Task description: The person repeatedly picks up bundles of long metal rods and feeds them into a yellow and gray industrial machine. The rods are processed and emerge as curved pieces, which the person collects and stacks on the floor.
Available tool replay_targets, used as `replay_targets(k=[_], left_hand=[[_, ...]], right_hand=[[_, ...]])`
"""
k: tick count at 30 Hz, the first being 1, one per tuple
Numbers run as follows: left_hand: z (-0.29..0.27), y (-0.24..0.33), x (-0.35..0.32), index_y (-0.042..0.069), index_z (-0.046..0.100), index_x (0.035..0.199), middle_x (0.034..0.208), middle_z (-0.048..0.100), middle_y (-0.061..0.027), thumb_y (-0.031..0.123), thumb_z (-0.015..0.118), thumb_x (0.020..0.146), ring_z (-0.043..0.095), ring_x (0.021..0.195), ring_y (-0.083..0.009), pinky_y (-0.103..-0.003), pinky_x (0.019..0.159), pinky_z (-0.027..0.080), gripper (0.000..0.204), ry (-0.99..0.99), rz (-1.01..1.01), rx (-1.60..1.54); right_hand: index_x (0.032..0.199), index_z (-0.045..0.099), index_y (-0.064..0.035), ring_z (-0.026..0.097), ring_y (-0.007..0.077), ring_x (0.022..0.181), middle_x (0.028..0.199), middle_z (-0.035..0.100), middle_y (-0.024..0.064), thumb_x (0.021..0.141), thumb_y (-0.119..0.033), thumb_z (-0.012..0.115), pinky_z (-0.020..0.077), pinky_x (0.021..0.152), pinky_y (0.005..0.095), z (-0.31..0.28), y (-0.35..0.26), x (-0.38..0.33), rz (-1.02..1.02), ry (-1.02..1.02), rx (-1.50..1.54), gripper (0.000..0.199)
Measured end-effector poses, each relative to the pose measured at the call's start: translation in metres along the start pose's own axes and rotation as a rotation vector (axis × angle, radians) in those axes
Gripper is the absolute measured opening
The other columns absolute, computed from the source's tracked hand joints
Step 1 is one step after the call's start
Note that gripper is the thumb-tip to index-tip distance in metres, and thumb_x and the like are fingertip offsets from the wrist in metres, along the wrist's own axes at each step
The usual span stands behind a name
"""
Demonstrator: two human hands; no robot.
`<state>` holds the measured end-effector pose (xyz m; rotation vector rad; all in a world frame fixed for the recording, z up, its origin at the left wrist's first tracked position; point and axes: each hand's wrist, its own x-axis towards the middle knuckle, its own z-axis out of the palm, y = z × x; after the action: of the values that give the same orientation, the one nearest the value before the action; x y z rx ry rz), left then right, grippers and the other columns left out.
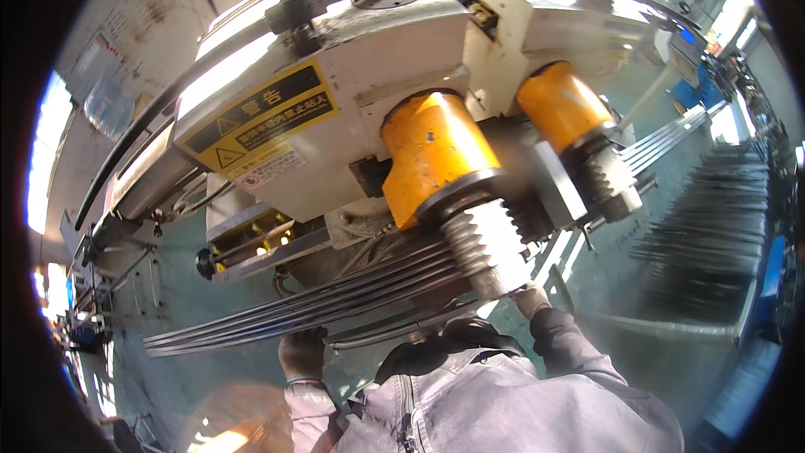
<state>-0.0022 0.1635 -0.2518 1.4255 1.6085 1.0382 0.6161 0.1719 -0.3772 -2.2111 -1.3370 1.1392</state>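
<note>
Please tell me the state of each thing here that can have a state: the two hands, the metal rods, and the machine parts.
left hand: gloved, closed around the rod bundle from below
right hand: gloved, at the rods beside the threaded roller; grip cannot be told
metal rods: bundled, lying across under the machine
threaded roller: blurred
stacked rods: piled at the right, untouched

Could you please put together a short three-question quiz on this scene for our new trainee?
1. True or false: the left hand grips the bundle of long dark metal rods.
2. What colour are the two cylindrical housings above the ribbed steel rollers? A blue, B orange-yellow, C green.
3. Which hand reaches up beside the nearer ribbed roller?

Key: 1 true. 2 B. 3 The right hand.
</note>
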Motion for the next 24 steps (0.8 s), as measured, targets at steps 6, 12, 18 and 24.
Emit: replay_targets(k=[6,12,18,24], left_hand=[[0.004,0.017,0.014,0.008,0.070,0.130,0.135,0.072,-0.0129,0.015,0.056,0.110,0.067,0.124,-0.0272,-0.041,0.103,0.054,0.026,-0.060,0.110,0.073],[0.030,0.082,-0.003,0.008,0.075,0.111,0.120,0.075,-0.0075,0.027,0.065,0.108,0.069,0.115,-0.0255,-0.042,0.098,0.057,0.021,0.180,-0.191,-0.123],[-0.009,0.121,-0.002,0.001,0.073,0.118,0.115,0.076,-0.0105,0.020,0.071,0.108,0.072,0.100,-0.0245,-0.040,0.091,0.061,0.022,0.394,0.034,0.079],[-0.082,0.117,0.018,-0.007,0.072,0.122,0.110,0.076,-0.0132,0.015,0.076,0.108,0.075,0.085,-0.0232,-0.038,0.082,0.064,0.027,0.624,0.946,1.843]], right_hand=[[0.128,0.081,-0.0001,0.078,0.0378,0.120,0.120,0.082,0.0252,0.106,-0.042,0.072,0.0569,0.104,0.0453,-0.020,-0.079,-0.105,0.082,0.077,0.219,0.049],[0.131,0.079,0.0000,0.078,0.0311,0.111,0.120,0.083,0.0192,0.108,-0.038,0.069,0.0576,0.101,0.0413,-0.073,-0.159,-0.133,-0.076,0.414,0.557,0.045],[0.139,0.073,-0.0008,0.069,0.0175,0.109,0.124,0.078,0.0079,0.114,-0.037,0.067,0.0549,0.097,0.0331,-0.123,-0.235,-0.132,-0.313,0.521,0.996,0.045],[0.147,0.071,0.0003,0.074,0.0163,0.104,0.122,0.079,0.0078,0.117,-0.038,0.064,0.0592,0.092,0.0317,-0.151,-0.271,-0.115,-0.371,0.311,1.453,0.049]])
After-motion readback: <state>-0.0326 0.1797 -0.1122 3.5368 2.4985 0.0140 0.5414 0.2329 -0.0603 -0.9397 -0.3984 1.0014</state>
